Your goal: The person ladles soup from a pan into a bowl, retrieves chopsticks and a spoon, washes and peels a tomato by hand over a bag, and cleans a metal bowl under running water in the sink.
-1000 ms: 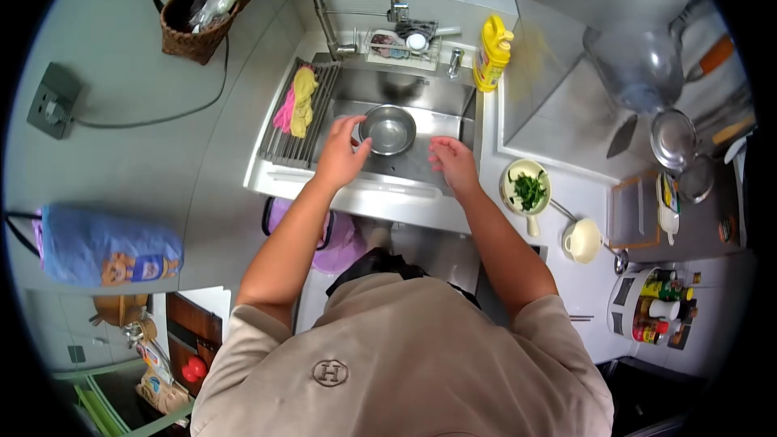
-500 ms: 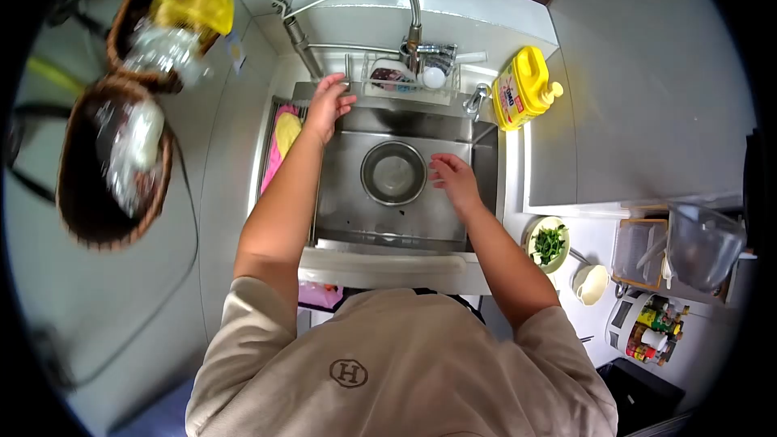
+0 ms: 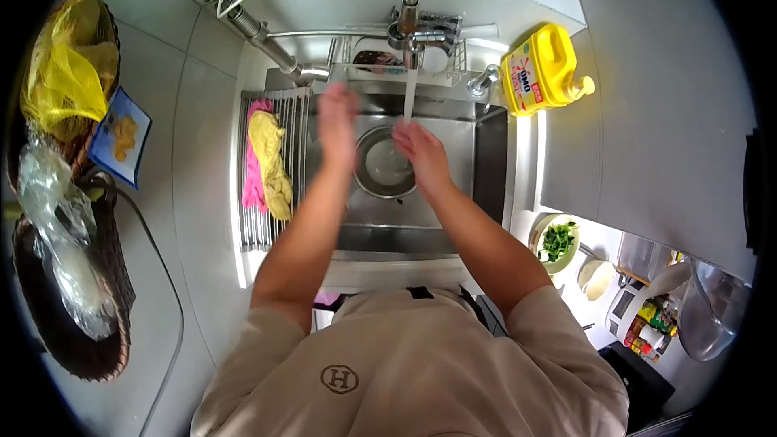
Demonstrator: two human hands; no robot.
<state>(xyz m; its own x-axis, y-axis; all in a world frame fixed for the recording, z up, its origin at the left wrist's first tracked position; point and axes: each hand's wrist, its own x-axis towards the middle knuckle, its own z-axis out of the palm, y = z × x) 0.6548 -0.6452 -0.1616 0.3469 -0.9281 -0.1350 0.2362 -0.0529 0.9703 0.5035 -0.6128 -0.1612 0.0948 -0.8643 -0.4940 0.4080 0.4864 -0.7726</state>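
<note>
A stream of water (image 3: 410,99) falls from the faucet (image 3: 409,24) into the steel sink (image 3: 368,214). My right hand (image 3: 422,152) is at the foot of this stream, over the right edge of a round metal bowl (image 3: 361,176) on the sink floor. Its fingers reach forward and hold nothing that I can see. My left hand (image 3: 337,120) hovers above the sink, up and left of the bowl. Motion smears its fingers, and no object shows in it.
Pink (image 3: 254,178) and yellow cloths (image 3: 271,166) lie on the rack (image 3: 287,113) at the sink's left. A yellow detergent bottle (image 3: 542,69) stands at the back right. Green vegetables fill a bowl (image 3: 575,231) on the right counter. Wicker baskets (image 3: 125,316) hang at left.
Water now runs from the faucet; none showed before. My left hand has come from the faucet side down over the sink. My right hand has moved up and left into the stream. The view has shifted.
</note>
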